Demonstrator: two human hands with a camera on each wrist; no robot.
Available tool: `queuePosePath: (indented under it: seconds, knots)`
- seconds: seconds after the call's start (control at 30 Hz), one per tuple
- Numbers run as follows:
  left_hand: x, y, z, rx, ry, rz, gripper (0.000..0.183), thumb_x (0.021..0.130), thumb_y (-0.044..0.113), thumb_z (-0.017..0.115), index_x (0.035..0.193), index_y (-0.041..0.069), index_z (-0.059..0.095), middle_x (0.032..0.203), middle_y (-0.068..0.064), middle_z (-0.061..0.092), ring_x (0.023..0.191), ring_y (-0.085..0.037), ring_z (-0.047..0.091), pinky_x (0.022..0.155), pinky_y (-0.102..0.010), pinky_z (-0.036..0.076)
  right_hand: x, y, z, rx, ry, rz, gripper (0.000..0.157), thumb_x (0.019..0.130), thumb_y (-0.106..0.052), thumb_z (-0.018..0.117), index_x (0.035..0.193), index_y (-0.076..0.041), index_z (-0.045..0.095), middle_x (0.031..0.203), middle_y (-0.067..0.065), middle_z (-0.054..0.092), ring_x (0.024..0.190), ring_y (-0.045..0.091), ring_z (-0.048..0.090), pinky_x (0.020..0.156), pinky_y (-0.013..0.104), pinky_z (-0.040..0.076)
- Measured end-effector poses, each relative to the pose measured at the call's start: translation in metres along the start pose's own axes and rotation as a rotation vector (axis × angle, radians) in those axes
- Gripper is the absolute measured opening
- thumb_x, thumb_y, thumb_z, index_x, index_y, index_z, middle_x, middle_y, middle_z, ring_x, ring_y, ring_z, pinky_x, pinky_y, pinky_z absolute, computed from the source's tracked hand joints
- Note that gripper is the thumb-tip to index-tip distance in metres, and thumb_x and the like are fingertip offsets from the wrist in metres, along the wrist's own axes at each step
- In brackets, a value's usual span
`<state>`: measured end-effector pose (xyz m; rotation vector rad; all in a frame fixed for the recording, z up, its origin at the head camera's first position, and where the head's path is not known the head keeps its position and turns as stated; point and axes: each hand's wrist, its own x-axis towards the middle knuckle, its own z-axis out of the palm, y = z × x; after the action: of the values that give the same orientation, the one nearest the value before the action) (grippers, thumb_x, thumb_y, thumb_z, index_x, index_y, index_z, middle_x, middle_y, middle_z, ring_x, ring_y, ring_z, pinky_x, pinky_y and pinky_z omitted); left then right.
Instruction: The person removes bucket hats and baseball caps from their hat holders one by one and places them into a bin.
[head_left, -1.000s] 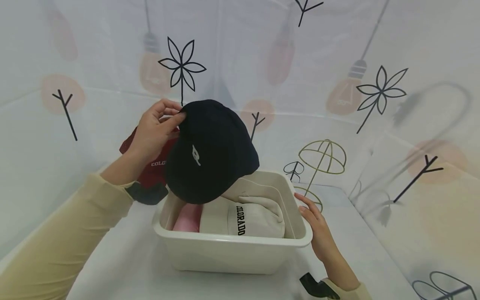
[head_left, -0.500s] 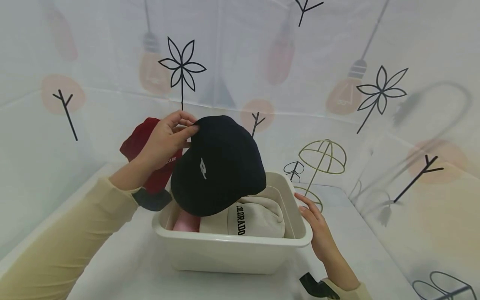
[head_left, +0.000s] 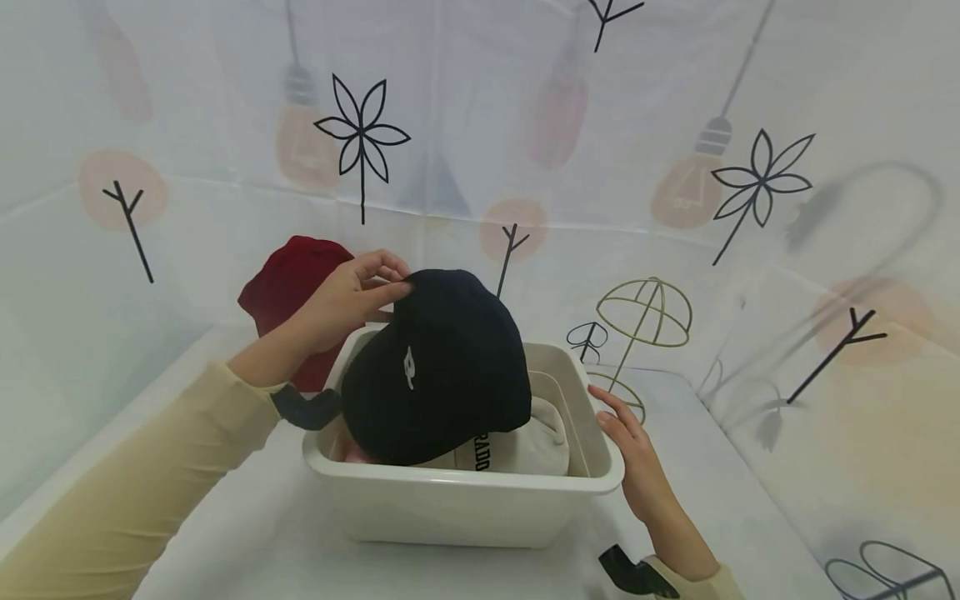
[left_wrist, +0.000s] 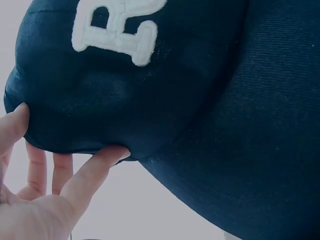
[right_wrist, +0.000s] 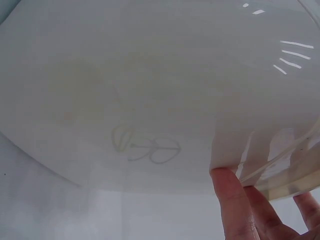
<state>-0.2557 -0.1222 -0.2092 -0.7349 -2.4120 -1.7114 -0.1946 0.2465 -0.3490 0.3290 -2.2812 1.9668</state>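
Note:
My left hand pinches the edge of a navy baseball cap between thumb and fingers. In the left wrist view, the thumb lies on the cap's edge below a raised white letter R. The cap hangs tilted, brim down, over the white plastic bin, its lower part inside the opening. Beneath it lie a cream cap with dark lettering, partly covered, and a bit of pink. My right hand touches the bin's right side at the rim, fingers fairly straight.
Behind my left arm sits a dark red cap. A gold wire hat stand is behind the bin to the right. The bin stands on a white-covered table, with a patterned cloth backdrop close behind.
My left hand has lowered the navy cap and brought it a little to the right, into the bin's opening. More of the red cap shows. My right hand stays at the rim.

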Motion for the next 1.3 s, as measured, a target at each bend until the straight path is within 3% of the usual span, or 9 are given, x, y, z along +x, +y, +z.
queuePosePath:
  seconds: [0.43,0.73,0.87,1.13,1.3]
  knots:
    - [0.003,-0.020,0.014,0.007,-0.113,-0.043,0.019,0.091,0.012,0.060,0.108,0.006,0.054,0.111,-0.016,0.053,0.102,-0.030,0.057,0.083,-0.044,0.050,-0.001,0.000,0.000,0.007,-0.006,-0.003,0.043,0.101,-0.026,0.038,0.142,-0.012,0.034,0.121,0.009,0.049,0.100,0.016,0.056,0.076,0.034,0.051]
    - [0.006,-0.028,0.031,0.062,-0.114,-0.140,0.019,0.092,0.015,0.059,0.110,0.010,0.054,0.116,-0.014,0.054,0.106,-0.030,0.056,0.082,-0.040,0.051,-0.001,0.000,0.000,-0.006,0.002,-0.003,0.044,0.101,-0.028,0.038,0.142,-0.012,0.034,0.122,0.011,0.048,0.100,0.016,0.056,0.076,0.034,0.051]
    - [0.008,-0.033,0.036,0.086,-0.100,-0.147,0.022,0.092,0.016,0.059,0.112,0.008,0.054,0.115,-0.015,0.055,0.108,-0.030,0.056,0.082,-0.041,0.051,-0.001,-0.001,0.000,-0.011,0.007,0.000,0.044,0.100,-0.028,0.039,0.142,-0.012,0.034,0.122,0.010,0.048,0.100,0.016,0.056,0.076,0.034,0.051]
    - [0.009,-0.032,0.037,0.177,-0.060,-0.121,0.036,0.089,0.020,0.063,0.121,0.009,0.050,0.120,-0.015,0.054,0.112,-0.030,0.052,0.082,-0.040,0.051,-0.001,-0.002,0.001,-0.007,0.006,-0.004,0.044,0.101,-0.027,0.038,0.142,-0.011,0.034,0.123,0.011,0.047,0.100,0.016,0.056,0.076,0.034,0.051]
    - [0.008,-0.029,0.037,0.290,-0.024,0.019,0.035,0.085,0.022,0.068,0.116,0.012,0.055,0.116,-0.009,0.057,0.110,-0.025,0.052,0.082,-0.041,0.051,-0.001,-0.002,0.001,-0.009,0.010,0.006,0.044,0.100,-0.027,0.039,0.141,-0.012,0.034,0.122,0.010,0.048,0.100,0.016,0.057,0.076,0.034,0.051]
